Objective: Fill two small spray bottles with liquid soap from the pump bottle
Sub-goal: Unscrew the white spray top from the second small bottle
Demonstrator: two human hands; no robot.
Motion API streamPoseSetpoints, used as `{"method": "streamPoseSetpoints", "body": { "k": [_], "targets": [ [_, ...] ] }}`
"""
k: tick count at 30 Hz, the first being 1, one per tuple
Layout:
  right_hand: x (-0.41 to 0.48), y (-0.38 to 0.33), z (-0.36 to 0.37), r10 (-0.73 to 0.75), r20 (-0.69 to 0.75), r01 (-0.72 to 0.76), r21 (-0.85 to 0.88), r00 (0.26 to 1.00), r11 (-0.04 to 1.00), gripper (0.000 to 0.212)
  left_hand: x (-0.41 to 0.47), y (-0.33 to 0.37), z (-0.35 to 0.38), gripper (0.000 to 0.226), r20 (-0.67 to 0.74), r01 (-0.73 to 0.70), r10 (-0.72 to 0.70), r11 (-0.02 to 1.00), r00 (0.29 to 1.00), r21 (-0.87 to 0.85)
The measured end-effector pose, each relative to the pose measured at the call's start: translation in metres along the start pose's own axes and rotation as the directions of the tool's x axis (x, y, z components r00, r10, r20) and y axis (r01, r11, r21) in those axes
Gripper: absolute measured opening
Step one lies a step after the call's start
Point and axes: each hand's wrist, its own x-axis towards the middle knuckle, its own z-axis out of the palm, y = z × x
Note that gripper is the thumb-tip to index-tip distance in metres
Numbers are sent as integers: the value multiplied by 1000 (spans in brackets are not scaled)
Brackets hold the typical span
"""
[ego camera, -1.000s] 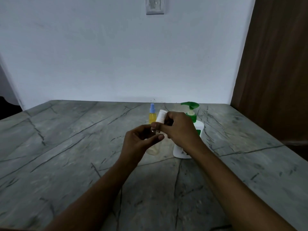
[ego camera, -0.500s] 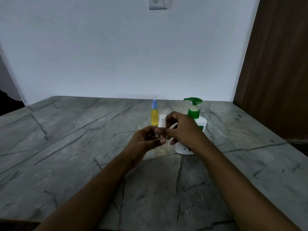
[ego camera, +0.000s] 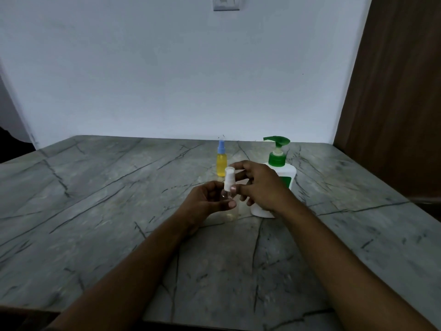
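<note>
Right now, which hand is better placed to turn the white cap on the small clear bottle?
The right hand. Its fingers pinch the white cap from the side, so it could probably twist at once. The left hand grips the clear bottle lower down and steadies it.

A home room is suggested by a grey veined stone tabletop (ego camera: 95, 199), a plain white wall (ego camera: 167, 80) with a switch plate (ego camera: 226, 3), and a wooden door (ego camera: 393, 103).

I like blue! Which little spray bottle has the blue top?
The yellow spray bottle standing alone on the table, left of the pump bottle. The clear spray bottle in the left hand and right hand has a white top.
</note>
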Motion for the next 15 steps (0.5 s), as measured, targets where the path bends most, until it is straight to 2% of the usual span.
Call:
{"method": "streamPoseSetpoints", "body": {
  "k": [2, 3, 5, 7, 9, 15],
  "targets": [
    [-2, -1, -5, 50, 62, -54, 69, 997, 996, 67, -1, 0, 0, 47, 4, -2, 2, 1000, 1000, 1],
    [-3, -3, -7, 57, 60, -60, 46, 997, 997, 70, -1, 0, 0, 48, 1, -3, 2, 1000, 1000, 5],
    [-5, -6, -4, 7, -42, -13, -144, 999, 990, 63, -1, -1, 0, 45, -8, 2, -2, 1000, 1000, 22],
    [-7, -8, 5, -84, -157, 18, -382, 984, 924, 51, 0, -1, 0, 37, -16, 0, 1, 999, 1000, 36],
    [-7, -6, 15, -142, -201, 31, -472, 969, 881, 46, 1, -1, 0, 33, -18, -3, 3, 999, 1000, 42],
    [-4, -2, 11, -103, -133, 59, -305, 986, 951, 28, 0, -1, 0, 35, -18, -11, 11, 1000, 1000, 8]
  ]
}}
